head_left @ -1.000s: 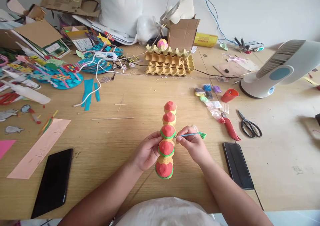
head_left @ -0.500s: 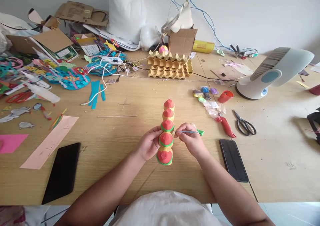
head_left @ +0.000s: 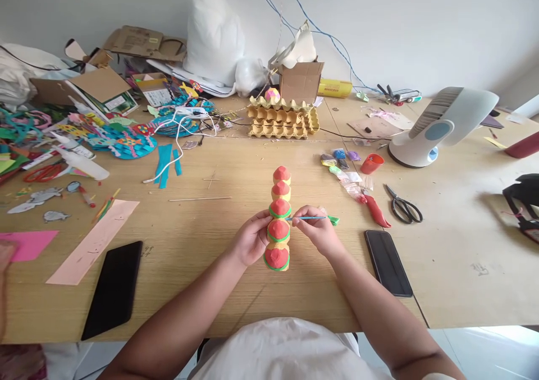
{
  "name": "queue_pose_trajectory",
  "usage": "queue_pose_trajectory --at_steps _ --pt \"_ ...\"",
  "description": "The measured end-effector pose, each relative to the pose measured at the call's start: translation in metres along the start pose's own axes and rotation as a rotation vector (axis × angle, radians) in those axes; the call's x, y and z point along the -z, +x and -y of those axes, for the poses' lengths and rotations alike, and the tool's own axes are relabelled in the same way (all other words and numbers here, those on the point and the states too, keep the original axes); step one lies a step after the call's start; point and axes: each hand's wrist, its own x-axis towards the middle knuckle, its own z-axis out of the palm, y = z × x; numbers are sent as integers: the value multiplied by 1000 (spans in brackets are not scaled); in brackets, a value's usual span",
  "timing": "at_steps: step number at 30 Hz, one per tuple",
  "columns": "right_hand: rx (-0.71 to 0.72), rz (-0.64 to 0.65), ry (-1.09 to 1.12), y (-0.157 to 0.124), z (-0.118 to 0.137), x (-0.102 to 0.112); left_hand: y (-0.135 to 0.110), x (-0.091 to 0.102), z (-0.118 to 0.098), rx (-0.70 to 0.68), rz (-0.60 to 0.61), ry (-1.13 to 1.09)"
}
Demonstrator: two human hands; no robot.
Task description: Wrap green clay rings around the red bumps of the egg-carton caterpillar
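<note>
My left hand (head_left: 251, 237) grips a strip of egg carton (head_left: 278, 231) from its left side, thumb on the edge. The strip has several cups in a row, covered in red on top, with green bands round the three nearest ones. In my right hand (head_left: 316, 231) is a thin blue stick (head_left: 309, 218), pinched between thumb and fingers; its tip reaches the carton beside the third cup. Whether the stick ends in a brush or a point is too small to tell. A small green packet (head_left: 334, 220) lies just beyond my right hand.
Phones lie at the left (head_left: 113, 290) and right (head_left: 388, 263). Scissors (head_left: 403, 204), a red cup (head_left: 371, 163) and a white fan (head_left: 438, 127) stand to the right. Egg trays (head_left: 283, 123) are at the back. At the far left edge, part of another person's arm (head_left: 4, 284) shows.
The blue stick's tip has moved left onto the carton beside the third cup. The camera view has shifted slightly, and another person's arm has appeared at the left edge.
</note>
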Motion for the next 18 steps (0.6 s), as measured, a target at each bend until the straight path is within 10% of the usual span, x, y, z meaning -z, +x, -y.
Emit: queue_pose_trajectory --at_steps 18 --pt "4 20 136 -1 -3 1 -3 2 2 59 24 4"
